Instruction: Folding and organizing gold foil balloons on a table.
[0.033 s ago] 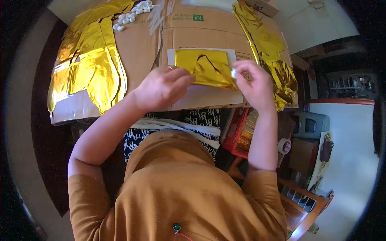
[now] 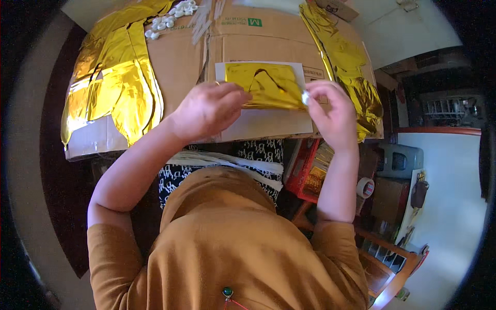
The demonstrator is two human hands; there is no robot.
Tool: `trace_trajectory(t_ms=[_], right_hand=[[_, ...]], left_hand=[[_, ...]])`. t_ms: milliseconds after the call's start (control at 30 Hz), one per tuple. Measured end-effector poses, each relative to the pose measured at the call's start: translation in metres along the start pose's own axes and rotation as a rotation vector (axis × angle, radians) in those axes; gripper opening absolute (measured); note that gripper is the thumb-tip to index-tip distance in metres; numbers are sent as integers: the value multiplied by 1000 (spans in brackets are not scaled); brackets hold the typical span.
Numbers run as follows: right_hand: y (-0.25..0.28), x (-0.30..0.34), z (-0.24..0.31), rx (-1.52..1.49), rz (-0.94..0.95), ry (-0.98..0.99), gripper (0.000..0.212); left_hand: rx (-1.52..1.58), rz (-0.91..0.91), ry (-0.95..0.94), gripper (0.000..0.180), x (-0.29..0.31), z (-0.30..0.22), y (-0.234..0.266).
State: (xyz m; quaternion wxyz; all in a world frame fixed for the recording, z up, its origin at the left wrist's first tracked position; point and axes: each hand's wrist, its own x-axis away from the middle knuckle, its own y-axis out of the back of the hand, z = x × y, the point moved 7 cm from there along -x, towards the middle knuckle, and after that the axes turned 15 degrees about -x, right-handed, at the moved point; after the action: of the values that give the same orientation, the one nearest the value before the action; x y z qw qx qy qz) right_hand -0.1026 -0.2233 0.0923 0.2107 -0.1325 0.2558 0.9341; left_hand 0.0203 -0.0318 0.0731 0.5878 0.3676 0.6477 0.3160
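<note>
A folded piece of shiny gold foil (image 2: pixel 268 82) lies on a white card (image 2: pixel 284 121) on flattened cardboard. Its near edge looks blurred, and a dark bent line crosses its surface. My left hand (image 2: pixel 212 109) is closed over the foil's near left part, fingertips together; what they hold, if anything, is hidden. Beside the foil's right edge, my right hand (image 2: pixel 333 111) pinches a small white piece (image 2: pixel 305 97) between thumb and finger. I cannot tell whether that piece touches the foil.
Larger gold foil shapes lie left (image 2: pixel 119 67) and right (image 2: pixel 343 57) on the cardboard (image 2: pixel 263 46). Small white lumps (image 2: pixel 164 21) and clear strips (image 2: pixel 201 26) sit at the far side. Below the right edge are a red crate (image 2: pixel 301 178) and a tape roll (image 2: pixel 366 187).
My right hand has moved slightly right and nearer with the white piece. The foil's near edge, slightly raised before, now sits flatter. My left hand has barely shifted.
</note>
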Motion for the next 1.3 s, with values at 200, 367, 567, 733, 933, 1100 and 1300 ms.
trace_trajectory(t_ms=[200,367,567,733,933,1100,1300], right_hand=[[-25,30,30,-78,-12,-39,8],[-64,12,4,524,-93,94,16],[-40,41,28,322,-128,-122,13],[-16,35,50,249,-153,-86,19],[-58,-24,-24,534,56,96,51],[-78,-27,-55,555,230,-1,64],[-65,-18,-61,445,347,-4,63]], left_hand=[[126,-69,243,26,-18,26,14],[89,-118,218,26,-21,24,15],[11,-93,98,25,-9,14,8],[-26,49,-70,28,13,13,-3],[62,61,-33,47,13,25,9],[273,100,499,53,3,73,-4],[308,368,646,46,-8,94,-42]])
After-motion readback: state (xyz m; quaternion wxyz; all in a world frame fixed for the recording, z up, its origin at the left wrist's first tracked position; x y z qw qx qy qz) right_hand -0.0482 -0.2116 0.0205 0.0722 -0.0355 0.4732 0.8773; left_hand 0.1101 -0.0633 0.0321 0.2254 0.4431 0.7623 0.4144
